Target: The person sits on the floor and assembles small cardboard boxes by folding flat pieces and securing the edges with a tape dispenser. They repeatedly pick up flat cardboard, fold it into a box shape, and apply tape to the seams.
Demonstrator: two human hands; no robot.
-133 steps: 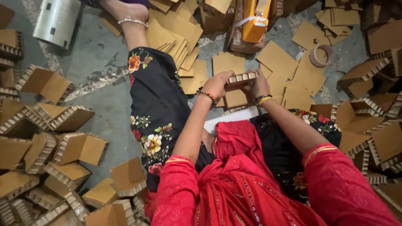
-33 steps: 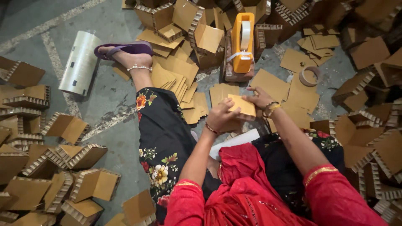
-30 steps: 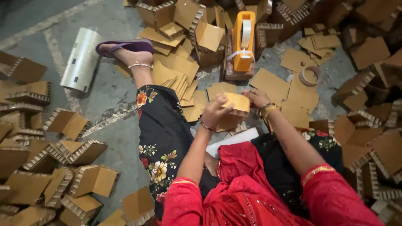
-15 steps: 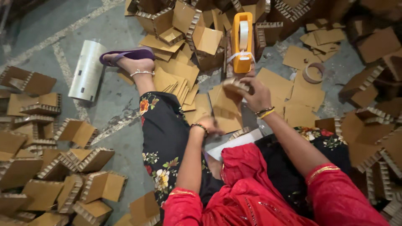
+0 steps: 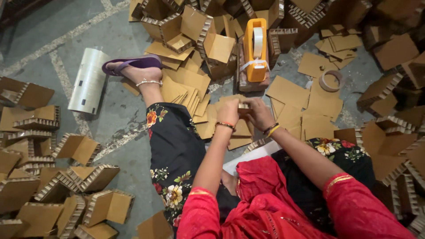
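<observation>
I sit on the floor in red sleeves and black floral trousers. My left hand [image 5: 229, 111] and my right hand [image 5: 258, 113] meet in front of me, both gripping a small brown cardboard piece [image 5: 242, 106] with a corrugated edge. Just beyond my hands stands an orange tape dispenser [image 5: 256, 48] with a strip of tape hanging from it. Flat cardboard squares [image 5: 305, 104] lie under and around my hands.
Folded cardboard corner pieces [image 5: 79, 177] are piled at the left, the top and the right. A white plastic-film roll [image 5: 88, 79] lies by my foot in a purple sandal [image 5: 133, 65]. A loose tape roll [image 5: 331, 80] lies at the right on the grey floor.
My left hand has come back up to join my right hand on the cardboard piece. The view has shifted slightly, and the hands are nearer the dispenser.
</observation>
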